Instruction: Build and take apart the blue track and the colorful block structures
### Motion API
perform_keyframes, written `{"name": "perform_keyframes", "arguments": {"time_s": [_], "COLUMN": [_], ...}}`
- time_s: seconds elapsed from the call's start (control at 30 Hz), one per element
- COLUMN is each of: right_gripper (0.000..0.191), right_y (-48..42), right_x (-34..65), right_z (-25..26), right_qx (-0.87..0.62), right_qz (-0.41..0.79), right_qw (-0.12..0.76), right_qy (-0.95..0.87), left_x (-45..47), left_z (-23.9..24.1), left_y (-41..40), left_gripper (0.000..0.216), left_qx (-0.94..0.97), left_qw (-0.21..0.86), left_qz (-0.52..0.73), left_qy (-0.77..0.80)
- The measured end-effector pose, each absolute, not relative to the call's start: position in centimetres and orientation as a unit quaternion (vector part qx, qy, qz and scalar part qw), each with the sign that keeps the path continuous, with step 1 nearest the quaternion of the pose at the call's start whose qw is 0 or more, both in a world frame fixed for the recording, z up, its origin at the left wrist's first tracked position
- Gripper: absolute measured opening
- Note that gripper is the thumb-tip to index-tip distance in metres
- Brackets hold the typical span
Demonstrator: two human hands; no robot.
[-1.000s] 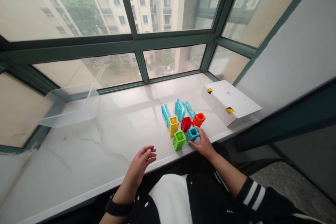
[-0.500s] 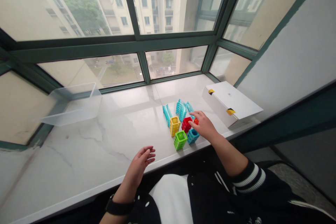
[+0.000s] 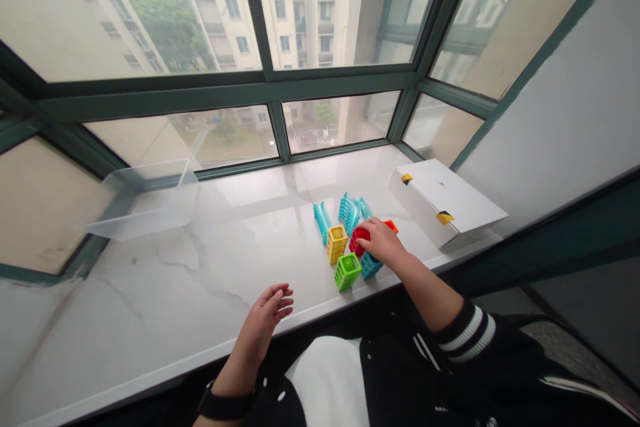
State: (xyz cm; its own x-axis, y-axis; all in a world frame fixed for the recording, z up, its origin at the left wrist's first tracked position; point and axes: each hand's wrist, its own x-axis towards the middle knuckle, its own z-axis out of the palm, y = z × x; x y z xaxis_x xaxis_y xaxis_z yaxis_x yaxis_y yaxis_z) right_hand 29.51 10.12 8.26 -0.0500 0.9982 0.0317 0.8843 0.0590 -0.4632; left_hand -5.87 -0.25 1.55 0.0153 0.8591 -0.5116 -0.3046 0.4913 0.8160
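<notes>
My right hand (image 3: 381, 240) reaches over a red toy block (image 3: 358, 241), its thumb and fingers closed around the block's top. Just below that hand stands a blue block (image 3: 369, 265), partly covered by it. An orange piece (image 3: 391, 226) shows behind the knuckles. To the left are a yellow block (image 3: 337, 245) and, nearer me, a green block (image 3: 347, 271), both upright. Turquoise curved track pieces (image 3: 349, 211) lie behind the blocks, along with a straighter turquoise piece (image 3: 323, 223). My left hand (image 3: 269, 313) hovers at the counter's front edge, open, fingers apart and holding nothing.
A clear plastic bin (image 3: 165, 220) rests on the left of the white marble counter (image 3: 240, 233). At the right, a white box (image 3: 450, 203) with yellow-and-black tabs stands by the wall. Green-framed windows (image 3: 277, 130) border the far side.
My right hand has shifted slightly left and down, and its fingers have closed on the red block. More of the orange piece is uncovered. My left hand stays nearly still.
</notes>
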Motion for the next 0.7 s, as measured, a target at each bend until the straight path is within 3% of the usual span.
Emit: {"name": "perform_keyframes", "arguments": {"time_s": [0.13,0.33,0.57,0.7], "right_gripper": [0.028,0.027,0.030,0.030], "right_y": [10.1,10.9,11.0,10.7], "right_x": [30.0,34.8,38.5,38.3], "right_z": [8.3,9.2,7.0,6.3], "right_qx": [-0.652,-0.655,-0.690,-0.694], "right_qz": [0.154,0.073,0.113,0.121], "right_qw": [0.204,0.329,0.233,0.224], "right_qy": [-0.714,-0.676,-0.676,-0.674], "left_x": [-5.8,-6.2,-5.6,-5.4], "left_z": [1.3,0.9,0.9,1.0], "left_y": [-0.2,-0.4,-0.4,-0.4], "left_gripper": [0.054,0.054,0.053,0.054], "left_qx": [0.252,0.252,0.256,0.256], "left_qw": [0.667,0.667,0.671,0.676], "left_qz": [0.435,0.434,0.427,0.420], "left_qy": [0.550,0.550,0.549,0.549]}}
